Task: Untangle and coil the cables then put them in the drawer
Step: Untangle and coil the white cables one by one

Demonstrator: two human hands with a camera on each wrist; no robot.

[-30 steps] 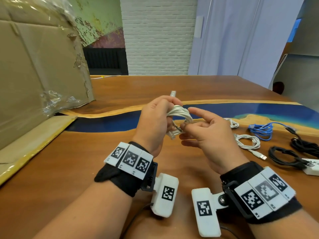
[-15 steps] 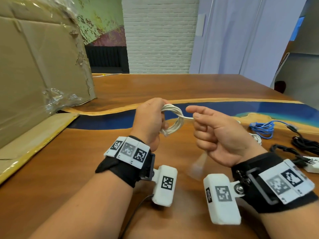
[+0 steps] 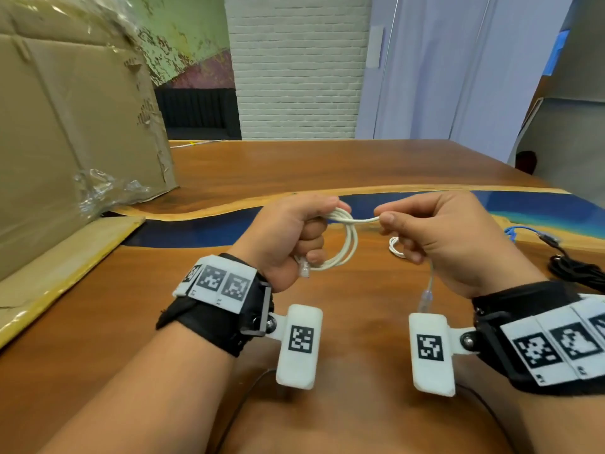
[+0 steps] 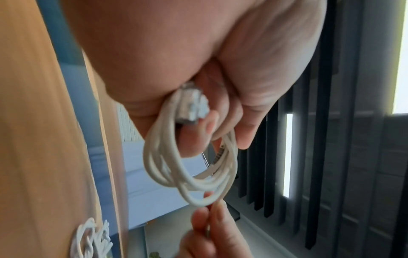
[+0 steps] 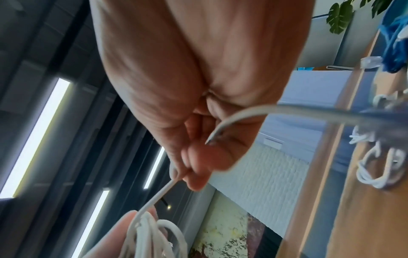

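I had the white cable (image 3: 347, 244) wound into a small coil, held up over the wooden table (image 3: 327, 172) on the near side of its blue strip (image 3: 203, 229). My left hand (image 3: 288, 237) was fisted round the top of that coil, fingers curled through the loops, with one plug (image 3: 304, 268) poking out below the fist. My right hand (image 3: 438, 237), just right of the coil, pinched the free tail between thumb and forefinger; the other fingers were curled in, and the tail ran on through the palm and hung down with its far plug (image 3: 425, 298) dangling near the wrist camera.

What worried me was the tail. It looked taut between my two hands, so I judged that a hard tug would drag a loop out of my left fist or tighten the wrap into a knot. If I let my pinch slacken, the wrap would likely spring loose, as stiff cable tends to do. The dangling plug could also catch on the camera housing as I brought the tail round.

Both forearms reached forward, wrists level and close together, knuckles turned outward, thumbs uppermost.

Right of the coil, on the table, lay another white bundle (image 3: 394, 247), partly hidden by my right hand, then a blue cable (image 3: 517, 231) and a black cable (image 3: 576, 268). I could see no drawer.
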